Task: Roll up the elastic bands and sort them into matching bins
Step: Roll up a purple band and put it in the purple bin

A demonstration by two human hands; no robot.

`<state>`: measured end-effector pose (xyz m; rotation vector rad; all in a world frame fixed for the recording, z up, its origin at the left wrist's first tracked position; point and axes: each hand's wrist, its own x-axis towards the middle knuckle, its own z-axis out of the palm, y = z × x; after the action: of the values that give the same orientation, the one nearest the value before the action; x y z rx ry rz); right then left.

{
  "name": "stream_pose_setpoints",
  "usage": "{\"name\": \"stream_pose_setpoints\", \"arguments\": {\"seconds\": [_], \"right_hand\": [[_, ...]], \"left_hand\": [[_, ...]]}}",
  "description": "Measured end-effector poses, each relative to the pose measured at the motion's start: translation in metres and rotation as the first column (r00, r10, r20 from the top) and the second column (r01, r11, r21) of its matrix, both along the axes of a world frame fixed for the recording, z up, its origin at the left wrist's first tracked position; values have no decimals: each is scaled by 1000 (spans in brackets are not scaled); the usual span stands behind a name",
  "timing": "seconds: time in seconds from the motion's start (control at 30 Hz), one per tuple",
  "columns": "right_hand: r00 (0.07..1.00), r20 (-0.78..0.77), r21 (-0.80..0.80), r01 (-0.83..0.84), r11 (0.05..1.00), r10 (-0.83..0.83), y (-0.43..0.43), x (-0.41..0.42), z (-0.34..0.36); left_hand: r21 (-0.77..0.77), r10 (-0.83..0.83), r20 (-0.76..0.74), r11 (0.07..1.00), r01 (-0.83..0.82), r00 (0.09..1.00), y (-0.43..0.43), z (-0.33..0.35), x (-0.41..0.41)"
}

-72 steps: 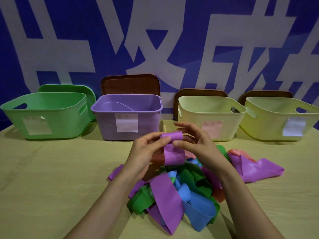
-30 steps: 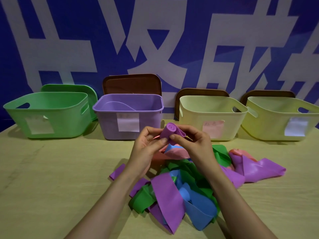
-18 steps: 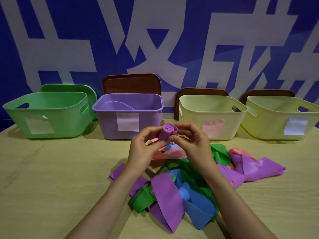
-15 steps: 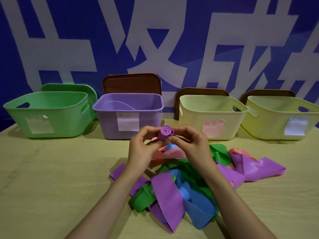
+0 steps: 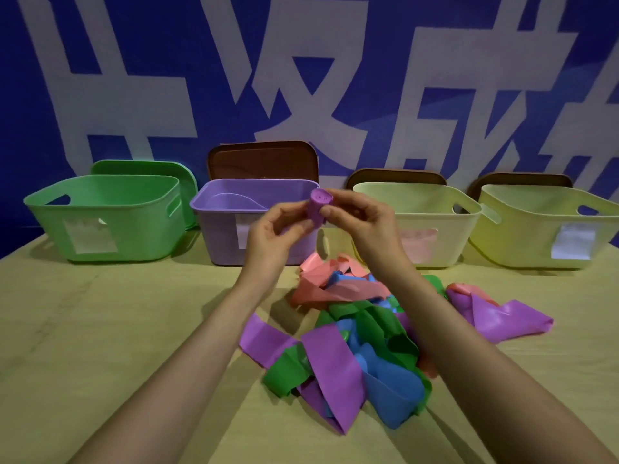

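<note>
Purple roll (image 5: 317, 209) pinched btw L grip (image 5: 273, 236) & R grip (image 5: 363, 222), near purple bin (image 5: 217, 236).

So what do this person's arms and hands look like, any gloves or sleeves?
Nothing worn shows. The left hand and right hand are bare: no gloves, rings or watch. The left arm and right arm are bare too, with no sleeve in view.

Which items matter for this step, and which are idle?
In play: rolled purple elastic band, held by left hand and right hand; purple plastic bin.
Idle: green plastic bin, pale yellow plastic bins, brown lids, pile of loose bands.
</note>
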<state>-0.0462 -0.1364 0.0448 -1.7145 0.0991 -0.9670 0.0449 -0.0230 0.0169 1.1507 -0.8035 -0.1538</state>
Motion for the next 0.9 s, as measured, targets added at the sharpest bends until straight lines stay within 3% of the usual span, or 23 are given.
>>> {"name": "stream_pose_setpoints", "arguments": {"seconds": [0.23,0.47,0.63,0.73,0.9], "right_hand": [[996,-68,-10,-65,998,64,-19,79,17],[975,-193,148,-78,986,106,-15,137,52],[950,-298,232,-21,972,92,-5,171,68],[919,-371,367,13,930,133,-4,196,67],[789,-587,492,167,854,183,-13,244,42]], "left_hand": [[15,88,-103,996,-87,991,-18,13,75],[167,156,-255,979,-116,954,-12,57,119],[351,162,-413,936,-7,896,0,97,145],[461,119,-518,873,159,847,6,107,170],[606,179,-579,747,273,796,-4,101,209]]}}
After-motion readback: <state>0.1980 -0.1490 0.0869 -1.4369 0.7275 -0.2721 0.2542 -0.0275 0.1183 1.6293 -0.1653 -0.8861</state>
